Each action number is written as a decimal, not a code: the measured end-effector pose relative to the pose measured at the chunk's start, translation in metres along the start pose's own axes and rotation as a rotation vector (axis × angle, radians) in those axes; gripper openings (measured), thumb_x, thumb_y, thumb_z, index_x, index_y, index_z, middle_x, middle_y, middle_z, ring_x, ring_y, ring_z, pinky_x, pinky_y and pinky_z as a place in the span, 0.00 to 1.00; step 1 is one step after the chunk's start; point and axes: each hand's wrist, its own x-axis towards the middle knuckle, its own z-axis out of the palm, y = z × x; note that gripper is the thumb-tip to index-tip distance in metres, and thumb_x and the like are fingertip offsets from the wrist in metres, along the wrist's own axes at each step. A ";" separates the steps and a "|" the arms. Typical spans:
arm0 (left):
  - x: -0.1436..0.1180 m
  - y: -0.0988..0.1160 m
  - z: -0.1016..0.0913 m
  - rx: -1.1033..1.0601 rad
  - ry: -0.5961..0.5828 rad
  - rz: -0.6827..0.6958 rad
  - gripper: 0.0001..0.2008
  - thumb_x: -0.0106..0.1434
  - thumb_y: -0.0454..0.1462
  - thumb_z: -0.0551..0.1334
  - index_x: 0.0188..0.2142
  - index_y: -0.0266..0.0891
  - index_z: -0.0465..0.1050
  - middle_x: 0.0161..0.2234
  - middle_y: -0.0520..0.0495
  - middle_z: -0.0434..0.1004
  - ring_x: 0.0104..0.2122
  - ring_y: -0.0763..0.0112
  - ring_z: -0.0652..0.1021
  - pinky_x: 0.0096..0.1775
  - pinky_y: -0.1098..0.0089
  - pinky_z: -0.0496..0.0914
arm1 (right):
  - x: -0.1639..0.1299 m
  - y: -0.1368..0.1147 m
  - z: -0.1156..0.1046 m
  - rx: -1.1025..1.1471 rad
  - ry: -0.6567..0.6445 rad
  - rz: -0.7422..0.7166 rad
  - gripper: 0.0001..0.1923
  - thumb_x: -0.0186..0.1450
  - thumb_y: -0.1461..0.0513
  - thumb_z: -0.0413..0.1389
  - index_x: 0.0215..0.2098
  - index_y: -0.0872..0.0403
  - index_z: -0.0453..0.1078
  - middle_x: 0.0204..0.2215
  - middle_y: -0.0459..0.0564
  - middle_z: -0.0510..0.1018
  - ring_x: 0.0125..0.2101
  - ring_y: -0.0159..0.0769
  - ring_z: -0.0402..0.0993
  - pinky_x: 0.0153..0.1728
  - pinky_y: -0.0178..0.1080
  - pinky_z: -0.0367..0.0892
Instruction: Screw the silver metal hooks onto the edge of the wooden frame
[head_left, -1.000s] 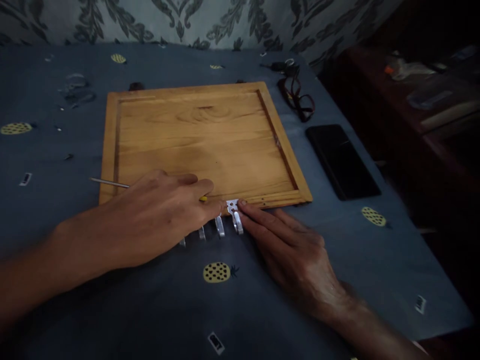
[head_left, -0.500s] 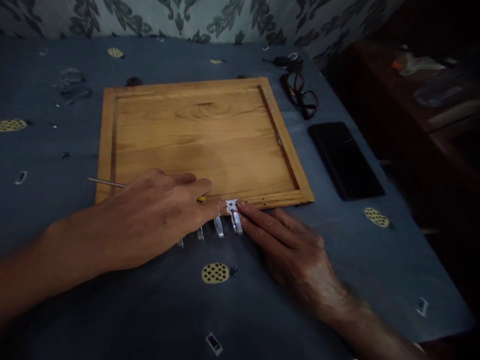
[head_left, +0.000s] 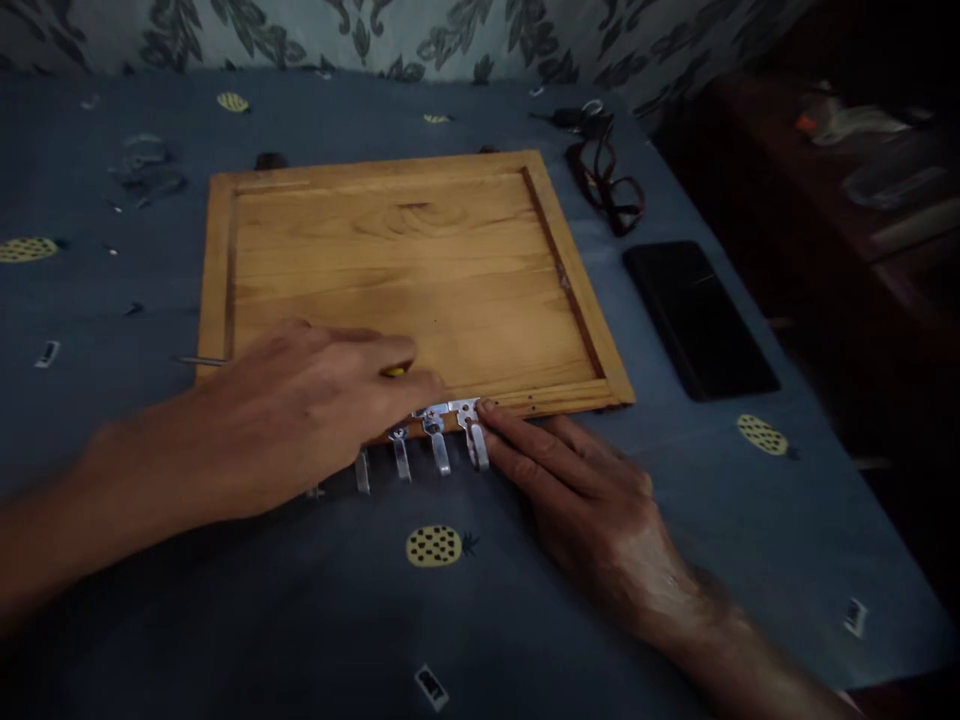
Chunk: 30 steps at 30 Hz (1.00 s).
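Note:
A metal hook rail (head_left: 435, 424) with several downturned hooks lies along the near edge of a framed wooden board (head_left: 337, 270). My left hand (head_left: 311, 385) is closed around a screwdriver (head_left: 201, 361), whose thin metal shaft sticks out to the left; a bit of yellow shows between thumb and fingers. This hand hovers over the rail's left part and hides it; whether it touches the rail, I cannot tell. With its fingertips, my right hand (head_left: 585, 495) grips the rail's right end against the board's edge; its thumb is hidden.
Right of the board lie a black phone (head_left: 701, 320), folded glasses (head_left: 607, 190) and keys (head_left: 574, 118). Small dark and metal bits (head_left: 146, 170) are on the blue patterned tablecloth (head_left: 300, 610) at the left. Beyond the table's right edge stands dark furniture (head_left: 810, 200) with items on it.
My left hand has moved slightly left and away from the rail, with the screwdriver still in it. More hooks now show. My right hand stays at the rail's end.

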 end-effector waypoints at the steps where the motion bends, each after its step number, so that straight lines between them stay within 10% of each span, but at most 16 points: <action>1: 0.000 -0.002 0.000 0.001 0.034 -0.004 0.22 0.71 0.30 0.44 0.54 0.46 0.70 0.48 0.46 0.78 0.37 0.68 0.80 0.31 0.69 0.66 | 0.000 0.000 0.000 -0.002 0.001 -0.001 0.19 0.69 0.74 0.50 0.54 0.57 0.73 0.54 0.57 0.80 0.37 0.38 0.77 0.39 0.43 0.77; 30: 0.002 0.004 0.004 -0.126 -0.037 0.036 0.21 0.71 0.29 0.45 0.55 0.49 0.68 0.42 0.49 0.74 0.37 0.67 0.76 0.30 0.69 0.59 | 0.003 0.006 -0.002 0.084 -0.003 -0.013 0.20 0.69 0.73 0.49 0.54 0.56 0.74 0.54 0.57 0.80 0.40 0.40 0.80 0.41 0.44 0.78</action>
